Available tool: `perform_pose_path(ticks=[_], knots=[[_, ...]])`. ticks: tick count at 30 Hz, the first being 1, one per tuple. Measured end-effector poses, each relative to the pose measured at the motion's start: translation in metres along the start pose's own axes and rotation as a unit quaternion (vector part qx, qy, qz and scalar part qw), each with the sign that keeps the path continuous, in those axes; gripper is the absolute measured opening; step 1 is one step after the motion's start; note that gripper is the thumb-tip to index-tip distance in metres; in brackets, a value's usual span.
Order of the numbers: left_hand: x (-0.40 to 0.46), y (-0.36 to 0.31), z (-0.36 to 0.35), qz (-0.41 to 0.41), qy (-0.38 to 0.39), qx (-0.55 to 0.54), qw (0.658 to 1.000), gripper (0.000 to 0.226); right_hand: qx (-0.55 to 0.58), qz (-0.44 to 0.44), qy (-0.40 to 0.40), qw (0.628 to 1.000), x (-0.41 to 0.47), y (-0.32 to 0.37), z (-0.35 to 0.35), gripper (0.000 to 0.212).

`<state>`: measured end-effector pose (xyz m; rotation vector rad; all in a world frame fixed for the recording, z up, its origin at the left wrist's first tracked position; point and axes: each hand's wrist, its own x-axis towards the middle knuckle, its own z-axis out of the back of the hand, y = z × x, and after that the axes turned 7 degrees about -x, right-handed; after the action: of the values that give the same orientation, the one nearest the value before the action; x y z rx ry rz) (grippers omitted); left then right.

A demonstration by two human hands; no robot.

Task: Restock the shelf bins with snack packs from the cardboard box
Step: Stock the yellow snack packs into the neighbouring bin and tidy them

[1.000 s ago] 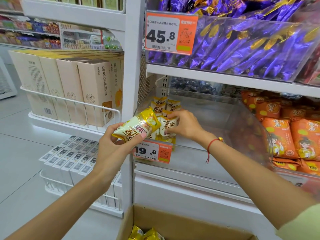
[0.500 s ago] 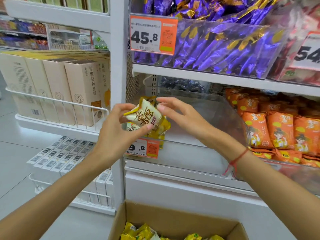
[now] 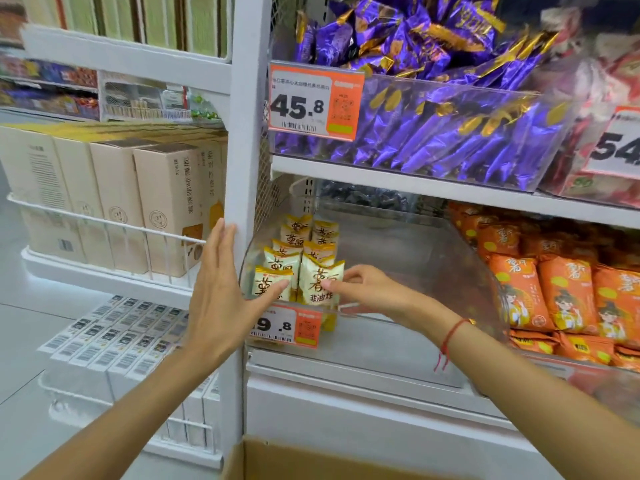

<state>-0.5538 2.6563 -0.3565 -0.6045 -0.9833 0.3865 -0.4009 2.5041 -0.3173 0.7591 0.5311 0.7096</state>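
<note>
A clear, rigid plastic bin (image 3: 408,244) with rounded front corners is seen on the lower white shelf, and glossy cream-and-yellow snack packs (image 3: 304,251) with crimped top seams are stood upright in two rows against its left wall, the rest of its smooth floor being bare. The front right pack (image 3: 320,284) is touched at its face by the fingertips of the right hand (image 3: 367,289), whose fingers are loosely curled toward it; whether the pack is pinched or only steadied cannot be told. A thin red string bracelet (image 3: 450,336) is worn on that wrist. The left hand (image 3: 221,299) is held flat with its fingers straight and close together, nothing being gripped; its thumb lies against the front left pack (image 3: 268,284), outside the bin's transparent corner or on it, which cannot be told. An orange-and-white price tag (image 3: 285,327) is fixed to the bin's front lip. The corrugated rim of the cardboard box (image 3: 329,459) is seen at the lower edge, below the shelf, its contents hidden. Shiny purple foil packs (image 3: 450,133) are heaped in the clear bin above, and matt orange pillow bags (image 3: 568,289) are stacked to the right. Tall beige cartons (image 3: 114,202) are lined up behind a white wire rail on the left.
</note>
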Motion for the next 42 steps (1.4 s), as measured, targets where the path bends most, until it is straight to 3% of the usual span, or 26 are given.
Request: perform_pose_path(ticks=[2, 6, 10, 16, 19, 24, 27, 30, 33, 38, 42], knots=[[0.0, 0.003, 0.0, -0.011, 0.007, 0.011, 1.0, 0.106, -0.07, 0.014, 0.011, 0.997, 0.003, 0.001, -0.006, 0.043], [-0.004, 0.01, 0.003, -0.038, 0.049, 0.026, 0.998, 0.117, -0.148, 0.108, -0.044, 0.982, 0.003, 0.011, 0.002, 0.059], [-0.005, 0.016, 0.008, -0.057, 0.093, 0.039, 0.993, 0.125, -0.24, 0.179, -0.076, 0.951, 0.008, 0.012, -0.002, 0.027], [-0.005, 0.019, 0.01, -0.072, 0.107, 0.047, 0.99, 0.131, -0.174, 0.156, -0.17, 0.957, 0.015, 0.005, -0.015, 0.021], [-0.005, 0.019, 0.008, -0.072, 0.102, 0.054, 0.991, 0.129, -0.223, 0.152, -0.162, 0.949, 0.018, 0.011, -0.025, 0.021], [-0.006, 0.018, 0.008, -0.065, 0.105, 0.049, 0.991, 0.132, -0.347, 0.156, -0.144, 0.913, 0.014, 0.021, -0.02, 0.031], [-0.005, 0.017, 0.009, -0.066, 0.105, 0.051, 0.991, 0.133, -0.368, 0.193, -0.185, 0.891, 0.014, 0.015, -0.013, 0.061], [-0.005, 0.019, 0.008, -0.068, 0.096, 0.055, 0.992, 0.128, -0.284, 0.152, -0.096, 0.942, 0.031, 0.01, -0.007, 0.087], [-0.005, 0.021, 0.007, -0.078, 0.09, 0.058, 0.991, 0.127, -0.25, 0.094, 0.025, 0.963, 0.046, 0.005, -0.015, 0.083], [-0.005, 0.024, 0.005, -0.091, 0.083, 0.074, 0.99, 0.124, -0.258, 0.069, 0.095, 0.959, 0.053, 0.004, -0.015, 0.079], [-0.005, 0.026, 0.002, -0.101, 0.082, 0.07, 0.989, 0.124, -0.256, 0.073, 0.084, 0.96, 0.056, 0.001, -0.017, 0.077]])
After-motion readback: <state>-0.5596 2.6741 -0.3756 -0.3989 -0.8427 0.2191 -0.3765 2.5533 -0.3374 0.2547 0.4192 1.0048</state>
